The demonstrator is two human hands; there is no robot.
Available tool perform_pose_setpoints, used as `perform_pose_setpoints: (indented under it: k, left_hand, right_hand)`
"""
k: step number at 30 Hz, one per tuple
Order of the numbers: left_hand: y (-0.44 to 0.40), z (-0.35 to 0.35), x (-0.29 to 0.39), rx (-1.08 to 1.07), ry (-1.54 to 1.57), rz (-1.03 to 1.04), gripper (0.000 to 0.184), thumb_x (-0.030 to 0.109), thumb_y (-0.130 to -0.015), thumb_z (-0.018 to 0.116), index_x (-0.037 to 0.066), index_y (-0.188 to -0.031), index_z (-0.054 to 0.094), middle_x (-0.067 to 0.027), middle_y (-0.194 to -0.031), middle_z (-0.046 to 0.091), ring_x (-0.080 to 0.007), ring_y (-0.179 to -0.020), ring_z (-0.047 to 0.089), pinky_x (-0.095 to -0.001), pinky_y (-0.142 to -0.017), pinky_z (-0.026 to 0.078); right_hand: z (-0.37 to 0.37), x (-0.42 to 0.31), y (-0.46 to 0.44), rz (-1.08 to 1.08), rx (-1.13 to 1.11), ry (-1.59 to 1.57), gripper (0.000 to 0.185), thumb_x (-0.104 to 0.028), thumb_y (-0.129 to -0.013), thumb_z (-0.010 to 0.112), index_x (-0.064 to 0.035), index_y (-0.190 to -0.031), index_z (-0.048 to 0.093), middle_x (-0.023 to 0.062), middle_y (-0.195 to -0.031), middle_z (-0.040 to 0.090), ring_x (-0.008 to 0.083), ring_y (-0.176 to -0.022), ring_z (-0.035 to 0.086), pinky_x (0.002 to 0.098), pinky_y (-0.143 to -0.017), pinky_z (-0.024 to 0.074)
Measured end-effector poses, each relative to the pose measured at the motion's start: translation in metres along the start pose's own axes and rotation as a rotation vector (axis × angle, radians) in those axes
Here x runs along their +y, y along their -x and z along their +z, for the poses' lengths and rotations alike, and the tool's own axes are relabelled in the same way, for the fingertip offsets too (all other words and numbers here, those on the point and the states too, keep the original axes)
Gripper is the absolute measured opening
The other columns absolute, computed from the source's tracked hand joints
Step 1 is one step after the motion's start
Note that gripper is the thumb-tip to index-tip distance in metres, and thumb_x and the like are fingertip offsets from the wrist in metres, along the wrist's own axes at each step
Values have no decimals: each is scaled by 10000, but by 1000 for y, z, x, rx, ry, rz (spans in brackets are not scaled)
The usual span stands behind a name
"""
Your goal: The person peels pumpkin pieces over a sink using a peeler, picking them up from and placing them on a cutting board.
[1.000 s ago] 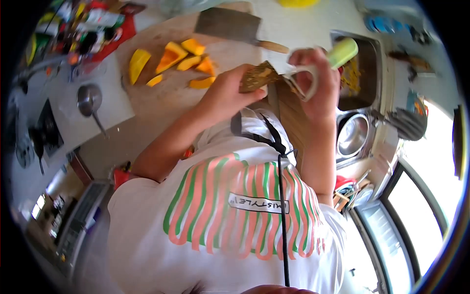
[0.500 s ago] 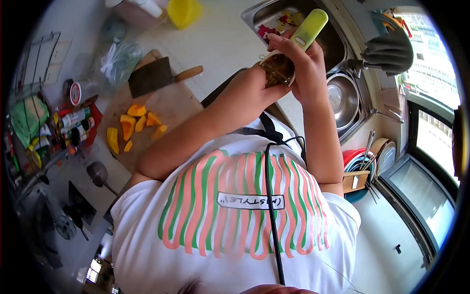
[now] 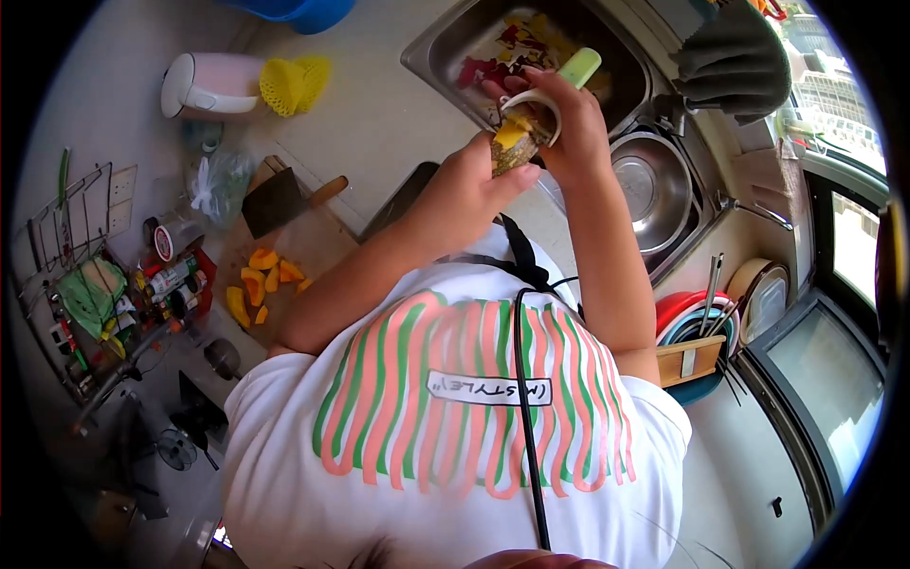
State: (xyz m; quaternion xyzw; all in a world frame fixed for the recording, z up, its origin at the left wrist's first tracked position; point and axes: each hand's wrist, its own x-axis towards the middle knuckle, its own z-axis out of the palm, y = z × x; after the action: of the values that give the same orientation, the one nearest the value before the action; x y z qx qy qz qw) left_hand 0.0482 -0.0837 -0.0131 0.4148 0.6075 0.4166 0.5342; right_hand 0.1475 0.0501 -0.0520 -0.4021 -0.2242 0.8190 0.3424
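My left hand (image 3: 471,175) is closed around a piece of pumpkin (image 3: 513,159) with mottled green-brown skin and a bared yellow patch. In my right hand (image 3: 576,128) is a peeler (image 3: 579,68) with a light green handle and a white curved head. The peeler's head lies over the far end of the pumpkin; whether the blade touches it I cannot tell. Both hands are at the near edge of a steel sink (image 3: 427,59), where red and yellow peelings (image 3: 517,43) lie.
On the left, a cutting board (image 3: 318,232) bears a cleaver (image 3: 275,204) and several cut orange pumpkin pieces (image 3: 254,283). Farther back are a clear plastic bag (image 3: 223,185), a yellow mesh basket (image 3: 296,85) and a white-pink appliance (image 3: 213,85). A smaller sink bowl (image 3: 649,190) is at right.
The view has shifted, showing more of the counter. The peeler has tilted, its handle now reaching farther back, and the pumpkin's yellow patch has come into sight. Both hands keep their hold.
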Motion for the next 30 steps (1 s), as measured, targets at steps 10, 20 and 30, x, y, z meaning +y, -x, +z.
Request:
perform_pose_setpoints:
  k: [10, 20, 30]
  left_hand:
    - [-44, 5, 6, 18, 46, -208, 287, 162, -850, 665, -14, -1058, 575, 33, -680, 492, -32, -533, 410, -215, -466, 342]
    - [-49, 13, 8, -1, 52, -128, 98, 55, -811, 599, 9, -898, 594, 16, -688, 545, -60, -531, 461, -225, -486, 381]
    - [-70, -3, 5, -13, 316, -366, 102, 2, -824, 538, 13, -925, 553, 39, -613, 409, -38, -474, 336, -228, -423, 254]
  right_hand:
    - [-73, -28, -39, -239, 175, 179, 158, -123, -871, 632, -11, -969, 581, 93, -913, 631, 179, -837, 634, 285, -739, 518]
    - [-30, -29, -24, -233, -54, -92, 116, -59, -883, 612, 2, -908, 517, 113, -861, 619, 306, -902, 696, 357, -754, 574]
    - [-19, -28, -33, -351, 83, -56, 179, -187, -841, 708, -31, -870, 625, 28, -784, 626, 83, -726, 552, 231, -666, 435]
